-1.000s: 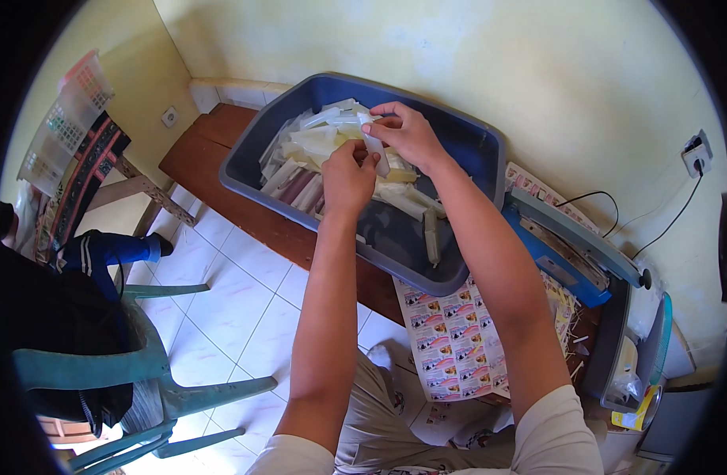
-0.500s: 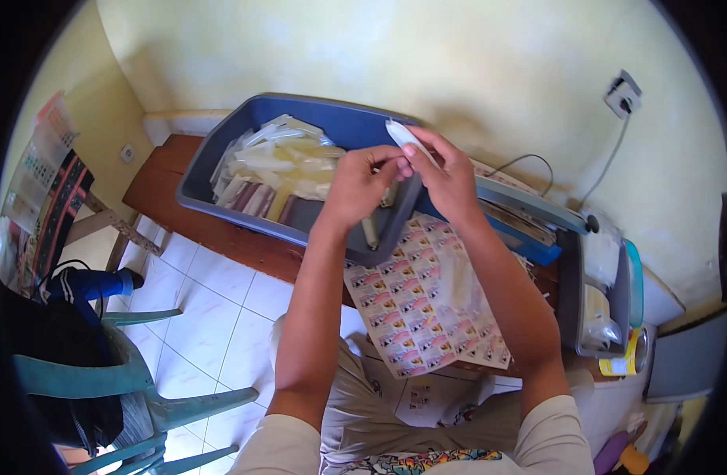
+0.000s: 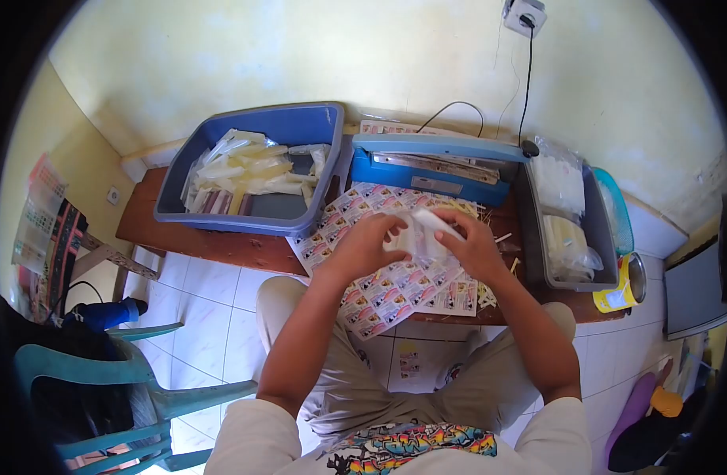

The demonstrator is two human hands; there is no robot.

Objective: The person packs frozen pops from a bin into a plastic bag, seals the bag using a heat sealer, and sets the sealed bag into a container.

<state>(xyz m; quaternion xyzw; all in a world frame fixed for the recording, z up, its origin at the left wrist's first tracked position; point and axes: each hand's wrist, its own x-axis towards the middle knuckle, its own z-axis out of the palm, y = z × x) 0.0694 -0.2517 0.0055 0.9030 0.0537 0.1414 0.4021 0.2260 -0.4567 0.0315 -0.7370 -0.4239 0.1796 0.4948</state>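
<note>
My right hand [image 3: 472,247] is closed on a narrow white plastic packet [image 3: 434,224], thumb on its near side. Just left of it, my left hand [image 3: 370,247] curves with thumb and fingers apart, close over clear plastic sleeves [image 3: 413,241] between the two hands. Some blur and the fingers hide where packet and sleeves meet. Under both hands lie printed label sheets [image 3: 371,305] with repeated pink designs. A blue-grey tub [image 3: 244,224] to the left contains yellowish and brown filled plastic tubes [image 3: 244,166].
A blue paper cutter [image 3: 427,176] with its long arm stands behind the sheets. At right are a grey bin [image 3: 569,279] of plastic packs and a yellow can [image 3: 620,294]. A green chair [image 3: 86,364] stands at left. A black cord runs to a wall socket [image 3: 525,16].
Both hands have come down and away from the tub, bringing the white packet over the label sheets. The left fingers have parted. The view has shifted to the right.
</note>
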